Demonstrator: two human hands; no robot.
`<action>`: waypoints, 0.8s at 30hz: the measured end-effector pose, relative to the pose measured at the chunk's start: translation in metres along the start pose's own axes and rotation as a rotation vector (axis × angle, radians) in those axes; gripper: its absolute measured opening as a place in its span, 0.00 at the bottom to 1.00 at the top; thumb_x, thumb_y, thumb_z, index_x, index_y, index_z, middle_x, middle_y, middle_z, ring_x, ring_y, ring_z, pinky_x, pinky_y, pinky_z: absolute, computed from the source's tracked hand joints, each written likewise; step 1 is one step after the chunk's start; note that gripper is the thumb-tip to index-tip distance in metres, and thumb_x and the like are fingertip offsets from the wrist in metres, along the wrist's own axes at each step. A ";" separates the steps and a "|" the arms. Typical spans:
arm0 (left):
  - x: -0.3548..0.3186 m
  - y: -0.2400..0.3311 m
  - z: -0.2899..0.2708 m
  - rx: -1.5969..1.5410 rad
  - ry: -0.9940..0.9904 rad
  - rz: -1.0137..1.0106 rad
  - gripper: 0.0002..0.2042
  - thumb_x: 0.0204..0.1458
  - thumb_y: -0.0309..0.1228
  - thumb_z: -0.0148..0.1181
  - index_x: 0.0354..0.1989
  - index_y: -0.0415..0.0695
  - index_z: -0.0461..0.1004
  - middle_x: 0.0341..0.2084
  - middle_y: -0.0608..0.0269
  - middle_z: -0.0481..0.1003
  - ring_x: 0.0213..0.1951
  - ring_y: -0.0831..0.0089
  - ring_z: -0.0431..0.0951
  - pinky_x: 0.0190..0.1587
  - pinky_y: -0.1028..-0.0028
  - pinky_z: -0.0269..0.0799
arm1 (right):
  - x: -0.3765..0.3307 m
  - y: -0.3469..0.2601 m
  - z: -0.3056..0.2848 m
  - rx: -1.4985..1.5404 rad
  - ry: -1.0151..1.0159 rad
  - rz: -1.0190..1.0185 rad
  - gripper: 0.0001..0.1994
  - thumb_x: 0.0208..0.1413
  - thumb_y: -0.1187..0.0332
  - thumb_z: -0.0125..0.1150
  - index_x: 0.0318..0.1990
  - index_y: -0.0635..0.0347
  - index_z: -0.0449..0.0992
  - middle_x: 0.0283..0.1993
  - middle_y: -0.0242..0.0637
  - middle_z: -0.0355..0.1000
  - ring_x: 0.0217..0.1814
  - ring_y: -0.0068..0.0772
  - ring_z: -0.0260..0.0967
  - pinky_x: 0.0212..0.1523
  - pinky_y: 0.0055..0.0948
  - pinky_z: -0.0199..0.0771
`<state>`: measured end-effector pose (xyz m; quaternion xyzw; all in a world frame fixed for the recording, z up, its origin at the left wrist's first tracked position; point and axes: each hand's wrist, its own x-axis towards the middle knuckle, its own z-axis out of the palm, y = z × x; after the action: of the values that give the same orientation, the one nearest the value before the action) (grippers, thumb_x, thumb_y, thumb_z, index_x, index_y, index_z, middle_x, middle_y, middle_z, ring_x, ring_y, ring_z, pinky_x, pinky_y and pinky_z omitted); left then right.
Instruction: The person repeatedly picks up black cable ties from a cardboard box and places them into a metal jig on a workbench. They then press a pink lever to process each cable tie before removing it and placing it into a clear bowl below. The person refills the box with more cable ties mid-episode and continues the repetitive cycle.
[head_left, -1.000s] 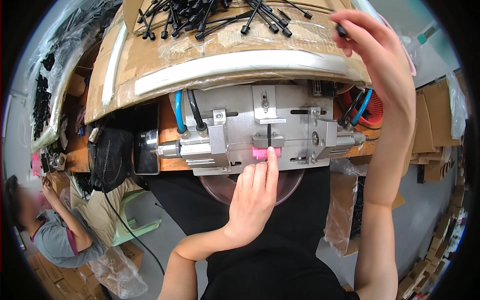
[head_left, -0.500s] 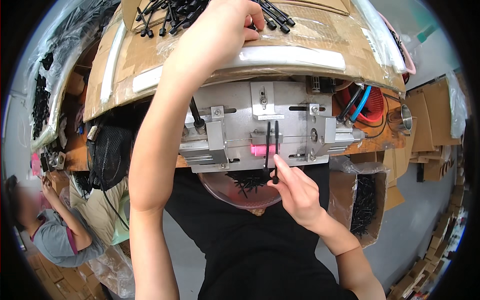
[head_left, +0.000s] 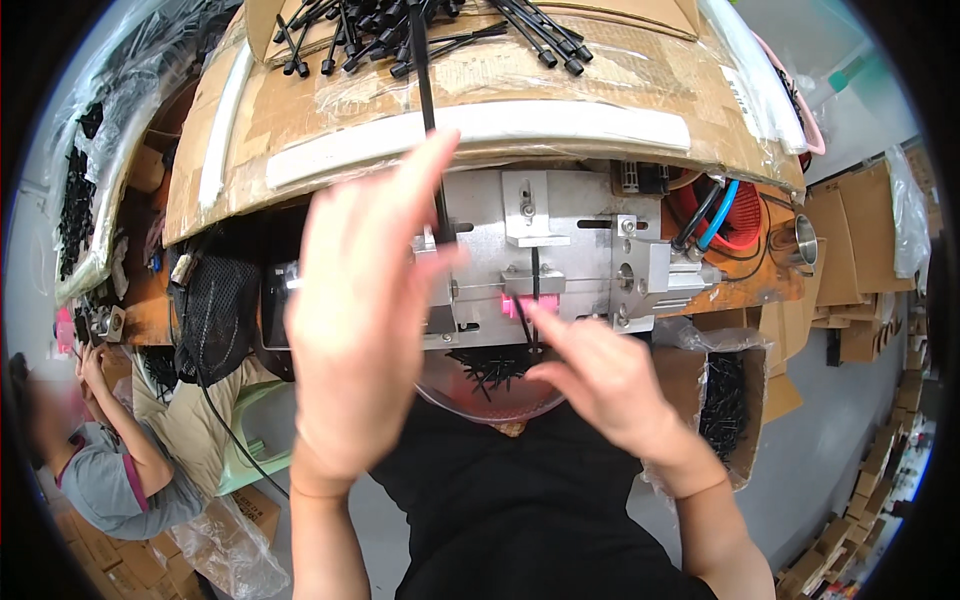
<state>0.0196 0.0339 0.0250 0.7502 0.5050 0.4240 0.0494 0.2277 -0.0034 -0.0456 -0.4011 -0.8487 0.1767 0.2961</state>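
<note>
Blurred by motion, my left hand [head_left: 365,300] is raised over the left side of the metal fixture [head_left: 585,205]. Its thumb and forefinger pinch a long black rod [head_left: 427,95] that stands nearly upright in the view. My right hand [head_left: 605,385] is at the fixture's front edge by a pink block [head_left: 548,303], finger and thumb around the knob end of a second black rod [head_left: 523,318], slightly tilted. Another thin black rod [head_left: 535,265] lies along the fixture's middle, under the small metal bracket [head_left: 525,205]. Part of the fixture is hidden behind my left hand.
Black knob-ended rods [head_left: 375,35] lie piled on the cardboard [head_left: 600,80] above the fixture. Below it, a clear bowl [head_left: 480,405] holds black pieces. A carton [head_left: 735,410] of black parts stands at right, near a red basket [head_left: 740,215]. Another person [head_left: 130,450] sits at left.
My left hand has come down from the pile toward me, bringing a black rod. The right hand and its rod have shifted slightly left and down toward the pink block.
</note>
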 end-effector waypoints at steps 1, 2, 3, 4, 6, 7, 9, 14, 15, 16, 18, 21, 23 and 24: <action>-0.018 0.008 -0.002 0.037 -0.021 -0.051 0.40 0.34 0.09 0.63 0.63 0.43 0.67 0.30 0.64 0.69 0.32 0.72 0.69 0.36 0.78 0.67 | 0.017 0.000 -0.017 -0.040 0.045 -0.054 0.30 0.43 0.71 0.72 0.57 0.65 0.71 0.29 0.36 0.68 0.28 0.33 0.66 0.30 0.32 0.70; -0.038 0.013 0.000 0.044 -0.078 -0.028 0.42 0.33 0.10 0.64 0.65 0.40 0.64 0.31 0.62 0.69 0.34 0.69 0.69 0.38 0.73 0.68 | 0.034 0.003 -0.029 -0.129 0.151 -0.103 0.25 0.44 0.71 0.71 0.53 0.65 0.74 0.29 0.35 0.69 0.29 0.34 0.67 0.32 0.32 0.71; -0.059 0.017 0.004 0.049 -0.138 -0.007 0.44 0.33 0.11 0.65 0.67 0.37 0.60 0.33 0.60 0.69 0.36 0.67 0.69 0.40 0.69 0.68 | 0.060 0.006 -0.042 -0.204 0.274 -0.088 0.19 0.46 0.72 0.70 0.47 0.63 0.75 0.28 0.36 0.70 0.30 0.38 0.69 0.34 0.35 0.71; -0.078 0.024 0.015 0.098 -0.189 -0.017 0.41 0.34 0.13 0.66 0.65 0.32 0.60 0.34 0.58 0.68 0.37 0.64 0.69 0.44 0.66 0.67 | 0.089 0.021 -0.045 -0.212 0.432 -0.148 0.14 0.50 0.73 0.66 0.45 0.62 0.75 0.29 0.39 0.72 0.31 0.41 0.70 0.33 0.37 0.70; -0.100 0.034 0.040 0.210 -0.262 0.004 0.36 0.41 0.18 0.64 0.64 0.32 0.60 0.36 0.58 0.68 0.37 0.63 0.68 0.44 0.67 0.66 | 0.145 0.047 -0.068 -0.468 0.472 -0.089 0.05 0.56 0.73 0.60 0.39 0.63 0.76 0.31 0.38 0.74 0.30 0.38 0.71 0.31 0.32 0.68; -0.103 0.034 0.052 0.262 -0.295 0.021 0.34 0.42 0.19 0.60 0.63 0.31 0.62 0.35 0.59 0.67 0.36 0.65 0.68 0.42 0.69 0.67 | 0.165 0.059 -0.079 -0.441 0.405 0.011 0.09 0.57 0.68 0.62 0.42 0.62 0.74 0.27 0.33 0.69 0.26 0.25 0.63 0.30 0.26 0.65; -0.107 0.032 0.067 0.311 -0.329 0.034 0.32 0.43 0.20 0.56 0.62 0.30 0.63 0.34 0.60 0.66 0.35 0.68 0.67 0.40 0.72 0.68 | 0.186 0.072 -0.086 -0.342 0.318 0.121 0.12 0.55 0.66 0.62 0.40 0.64 0.71 0.27 0.45 0.72 0.30 0.39 0.71 0.34 0.35 0.71; -0.102 0.024 0.075 0.346 -0.318 0.043 0.33 0.43 0.20 0.56 0.63 0.30 0.61 0.32 0.61 0.64 0.35 0.68 0.67 0.41 0.72 0.68 | 0.184 0.078 -0.094 -0.238 0.414 0.135 0.10 0.54 0.68 0.63 0.39 0.64 0.71 0.27 0.40 0.70 0.28 0.33 0.69 0.31 0.32 0.69; -0.102 0.024 0.074 0.342 -0.331 0.038 0.33 0.42 0.20 0.56 0.63 0.30 0.61 0.32 0.61 0.64 0.35 0.68 0.67 0.41 0.72 0.69 | 0.179 0.075 -0.098 -0.231 0.432 0.149 0.10 0.55 0.68 0.63 0.39 0.64 0.71 0.27 0.39 0.70 0.28 0.30 0.68 0.31 0.30 0.69; -0.102 0.024 0.073 0.337 -0.343 0.037 0.33 0.42 0.20 0.56 0.63 0.30 0.60 0.32 0.61 0.65 0.35 0.68 0.67 0.42 0.72 0.69 | 0.173 0.071 -0.101 -0.227 0.454 0.164 0.10 0.55 0.68 0.63 0.39 0.64 0.71 0.27 0.37 0.70 0.28 0.28 0.67 0.31 0.29 0.69; -0.100 0.025 0.071 0.319 -0.373 0.043 0.33 0.43 0.20 0.57 0.63 0.30 0.61 0.32 0.61 0.65 0.35 0.68 0.67 0.42 0.72 0.69 | 0.157 0.070 -0.111 -0.235 0.456 0.178 0.09 0.57 0.69 0.61 0.40 0.65 0.72 0.28 0.31 0.69 0.27 0.22 0.64 0.30 0.24 0.66; -0.084 0.029 0.056 0.215 -0.419 0.046 0.32 0.44 0.21 0.60 0.62 0.33 0.63 0.33 0.60 0.66 0.36 0.66 0.68 0.43 0.71 0.68 | 0.128 0.071 -0.127 -0.185 0.454 0.056 0.06 0.58 0.71 0.60 0.38 0.65 0.74 0.29 0.31 0.71 0.28 0.26 0.67 0.30 0.26 0.66; -0.051 0.028 0.037 0.054 -0.427 0.017 0.31 0.44 0.21 0.64 0.62 0.36 0.65 0.35 0.58 0.68 0.38 0.63 0.68 0.45 0.69 0.67 | 0.096 0.025 -0.114 0.135 0.472 0.089 0.04 0.57 0.73 0.59 0.34 0.63 0.75 0.28 0.33 0.73 0.26 0.27 0.70 0.26 0.26 0.66; -0.033 0.024 0.033 0.002 -0.326 0.051 0.30 0.44 0.21 0.65 0.60 0.38 0.68 0.34 0.57 0.68 0.38 0.61 0.68 0.45 0.66 0.67 | 0.076 -0.005 -0.106 0.343 0.491 0.117 0.04 0.56 0.72 0.58 0.32 0.63 0.75 0.26 0.32 0.73 0.24 0.23 0.69 0.24 0.24 0.65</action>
<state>0.0552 0.0076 -0.0032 0.8215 0.4718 0.2974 0.1190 0.2549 0.0603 0.0656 -0.4240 -0.6850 0.2321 0.5450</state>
